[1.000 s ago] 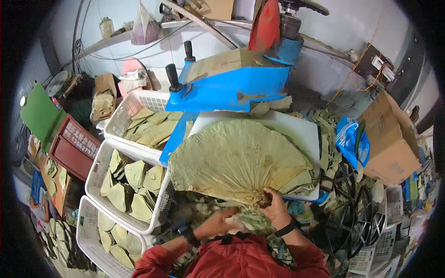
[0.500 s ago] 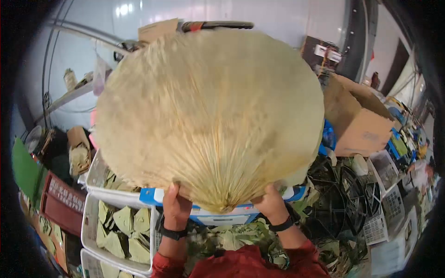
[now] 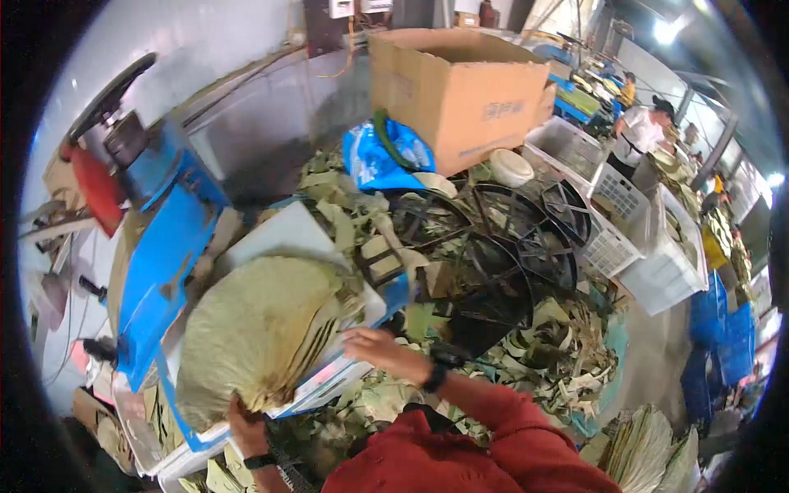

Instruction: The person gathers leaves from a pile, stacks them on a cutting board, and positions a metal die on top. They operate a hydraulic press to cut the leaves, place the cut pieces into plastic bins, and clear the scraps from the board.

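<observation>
A thick fan-shaped stack of dried green-yellow leaves (image 3: 255, 329) lies tilted on a white cutting board (image 3: 279, 234) in front of a blue press machine (image 3: 164, 238). My left hand (image 3: 244, 426) grips the stack at its narrow stem end, near the bottom left. My right hand (image 3: 376, 347) hovers just right of the stack, by the board's corner. Its fingers are stretched out and it holds nothing. Both sleeves are red, and each wrist wears a black band.
Black round metal frames (image 3: 493, 255) lie to the right among leaf scraps (image 3: 559, 361). Behind them are a blue bag (image 3: 378, 156), a big cardboard box (image 3: 460, 82) and white baskets (image 3: 612, 218). A person (image 3: 641, 131) works far right. More leaf stacks (image 3: 649, 452) lie bottom right.
The leaf stack, lifted upright before the camera half a second ago, is back down on the board. My right hand has let go of it. The view has swung right.
</observation>
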{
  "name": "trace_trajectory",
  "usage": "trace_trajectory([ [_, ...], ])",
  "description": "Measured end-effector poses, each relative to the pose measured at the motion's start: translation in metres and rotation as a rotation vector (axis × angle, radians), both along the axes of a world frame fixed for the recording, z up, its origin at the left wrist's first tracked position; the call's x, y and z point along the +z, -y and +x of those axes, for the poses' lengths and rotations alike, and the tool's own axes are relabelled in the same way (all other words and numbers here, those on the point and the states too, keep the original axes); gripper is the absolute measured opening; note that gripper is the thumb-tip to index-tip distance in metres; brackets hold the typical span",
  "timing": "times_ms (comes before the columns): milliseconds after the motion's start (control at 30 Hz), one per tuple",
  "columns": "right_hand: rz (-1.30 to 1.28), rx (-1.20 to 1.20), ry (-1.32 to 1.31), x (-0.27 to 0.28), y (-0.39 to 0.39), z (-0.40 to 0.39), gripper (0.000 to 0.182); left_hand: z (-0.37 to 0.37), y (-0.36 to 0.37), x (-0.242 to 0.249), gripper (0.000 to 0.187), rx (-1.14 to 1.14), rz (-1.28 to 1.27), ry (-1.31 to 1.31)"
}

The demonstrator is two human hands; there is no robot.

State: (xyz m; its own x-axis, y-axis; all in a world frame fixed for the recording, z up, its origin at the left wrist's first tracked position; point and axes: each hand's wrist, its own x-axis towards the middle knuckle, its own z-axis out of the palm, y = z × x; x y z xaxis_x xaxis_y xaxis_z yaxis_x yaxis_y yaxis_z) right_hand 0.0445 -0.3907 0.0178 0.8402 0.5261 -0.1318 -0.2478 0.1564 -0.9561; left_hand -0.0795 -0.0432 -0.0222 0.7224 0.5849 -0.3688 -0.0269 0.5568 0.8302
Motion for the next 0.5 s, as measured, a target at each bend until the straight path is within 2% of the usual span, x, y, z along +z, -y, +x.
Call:
trace_trajectory([
  [33,-0.366,-0.080,0.267,0.005,0.038,0.010,0.031,-0.002,-0.004,-0.001,0.016,-0.003,-0.010,-0.036],
  [67,-0.569,-0.250,0.573,0.000,0.078,0.022,0.032,-0.005,-0.007,-0.002,0.016,-0.007,-0.021,-0.072],
  [133,-0.970,-0.384,0.787,0.026,0.158,0.030,0.027,-0.001,-0.004,0.010,0.017,-0.035,-0.036,-0.089],
  [167,-1.233,-0.465,0.732,-0.016,0.202,0.037,0.034,0.003,0.000,0.015,0.017,-0.055,-0.044,-0.086],
  [200,-1.326,-0.520,0.629,-0.033,0.230,0.032,0.048,0.010,0.012,0.023,0.018,-0.063,-0.060,-0.053],
  [233,-1.340,-0.468,0.586,-0.038,0.247,0.024,0.064,0.003,0.004,0.006,0.019,-0.067,0.175,-0.057],
  [300,-1.371,-0.485,0.760,-0.070,0.255,0.042,0.074,-0.016,-0.009,-0.020,0.021,-0.063,0.579,-0.134],
  [333,-1.334,-0.470,0.633,-0.070,0.253,0.050,0.076,-0.028,-0.016,-0.032,0.022,-0.068,0.746,-0.198],
  [367,-1.310,-0.460,0.495,-0.047,0.243,0.051,0.078,-0.022,-0.011,-0.021,0.023,-0.062,0.477,-0.154],
  [400,-1.361,-0.480,0.642,-0.067,0.252,0.054,0.078,-0.014,-0.006,-0.010,0.024,-0.024,0.210,-0.123],
  [433,-1.415,-0.521,0.795,-0.087,0.268,0.053,0.079,-0.011,-0.002,-0.005,0.022,-0.006,0.131,-0.089],
  [467,-1.482,-0.486,0.621,-0.093,0.275,0.051,0.078,-0.007,0.003,-0.001,0.021,0.015,0.052,-0.055],
  [500,-1.444,-0.473,0.469,-0.082,0.271,0.052,0.076,-0.002,0.008,0.005,0.019,0.038,-0.027,-0.022],
])
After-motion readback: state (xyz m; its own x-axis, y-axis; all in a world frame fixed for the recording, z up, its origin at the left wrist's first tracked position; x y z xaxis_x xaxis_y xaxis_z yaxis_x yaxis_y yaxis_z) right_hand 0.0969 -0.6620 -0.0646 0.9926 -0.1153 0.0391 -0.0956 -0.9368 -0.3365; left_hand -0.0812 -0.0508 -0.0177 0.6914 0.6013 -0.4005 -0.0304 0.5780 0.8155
